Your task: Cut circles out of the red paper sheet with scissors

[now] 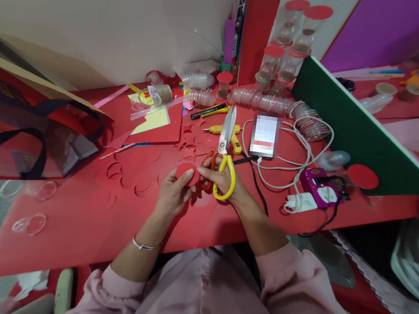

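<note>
At left, curved red paper pieces (144,184) lie on the table (64,230). The left hand (171,198) pinches a red disc (182,167) between thumb and fingers, above the table. Just beside it, the right hand (224,179) grips scissors (223,146), blades pointing away, fingertips at the disc's right edge. The step looks like handling or checking the disc; further trimming would call for turning the blades towards it.

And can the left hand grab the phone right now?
Probably not easily: the left hand is pinching a red circle, and the right hand, holding scissors, sits between it and the phone. Nothing seems to cover the phone's screen, though.
</note>
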Available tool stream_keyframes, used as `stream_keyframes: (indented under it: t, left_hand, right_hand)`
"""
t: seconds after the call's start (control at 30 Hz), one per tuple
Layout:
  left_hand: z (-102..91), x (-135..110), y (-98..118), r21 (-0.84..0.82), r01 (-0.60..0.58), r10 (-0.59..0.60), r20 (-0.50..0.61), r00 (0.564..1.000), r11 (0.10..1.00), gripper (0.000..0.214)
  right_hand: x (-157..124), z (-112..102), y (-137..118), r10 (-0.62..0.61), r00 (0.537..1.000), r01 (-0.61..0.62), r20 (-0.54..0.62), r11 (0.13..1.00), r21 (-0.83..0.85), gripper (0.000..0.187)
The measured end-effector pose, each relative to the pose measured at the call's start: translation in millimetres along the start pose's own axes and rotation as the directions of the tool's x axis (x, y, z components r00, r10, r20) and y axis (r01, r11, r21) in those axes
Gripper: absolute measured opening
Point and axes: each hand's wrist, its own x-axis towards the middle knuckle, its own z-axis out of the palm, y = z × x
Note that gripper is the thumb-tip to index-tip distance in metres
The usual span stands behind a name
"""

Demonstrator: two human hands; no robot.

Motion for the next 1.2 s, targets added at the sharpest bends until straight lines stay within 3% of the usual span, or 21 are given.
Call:
stream_keyframes:
  t: [0.13,0.33,0.47,0.57,0.67,0.77,0.87,1.03,1.2]
  left_hand:
    - [-0.4,0.4,0.4,-0.032,0.017,-0.018,-0.028,0.999,0.999,0.038]
    - [-2.5,1.3,2.3,-0.097,0.016,-0.021,-0.051,0.998,0.995,0.036]
    - [-2.6,1.9,4.2,-0.124,-0.002,-0.009,-0.088,0.996,0.992,0.038]
    - [-2.6,2.8,5.9,-0.128,-0.017,0.007,-0.084,0.996,0.992,0.039]
    - [-2.8,3.1,7.4,-0.123,-0.036,0.028,-0.062,0.998,0.992,0.037]
    - [-2.5,1.0,8.6,-0.135,-0.047,0.041,-0.046,0.998,0.99,0.034]
    - [-1.2,-4.2,9.4,-0.153,-0.053,0.048,-0.039,0.998,0.987,0.032]
    - [6.9,-15.8,11.9,-0.156,-0.047,0.044,-0.022,0.999,0.987,0.03]
    - [23.6,-24.8,21.1,-0.128,-0.06,0.055,-0.043,0.998,0.99,0.027]
  right_hand:
    - [-0.5,-1.9,1.5,-0.046,0.999,0.046,0.007,0.995,-0.093,0.045]
    - [-5.2,-4.1,1.3,-0.154,0.977,0.09,-0.145,0.922,-0.376,0.05]
    - [-8.8,-6.1,-2.8,-0.309,0.925,0.141,-0.221,0.82,-0.555,0.048]
    - [-23.0,-7.5,-8.0,-0.391,0.882,0.105,-0.263,0.707,-0.699,0.043]
    - [-53.4,-8.2,-10.4,-0.336,0.918,0.053,-0.211,0.631,-0.774,0.042]
    - [-91.2,-6.4,-5.4,-0.161,0.979,0.023,-0.129,0.709,-0.705,0.041]
    - [-122.8,-0.4,4.0,-0.031,0.999,0.002,-0.039,0.806,-0.592,0.05]
    - [-142.7,15.5,10.3,0.025,1.0,-0.027,-0.01,0.853,-0.521,0.067]
    - [-139.0,22.5,2.8,-0.006,1.0,-0.01,-0.029,0.861,-0.509,0.064]
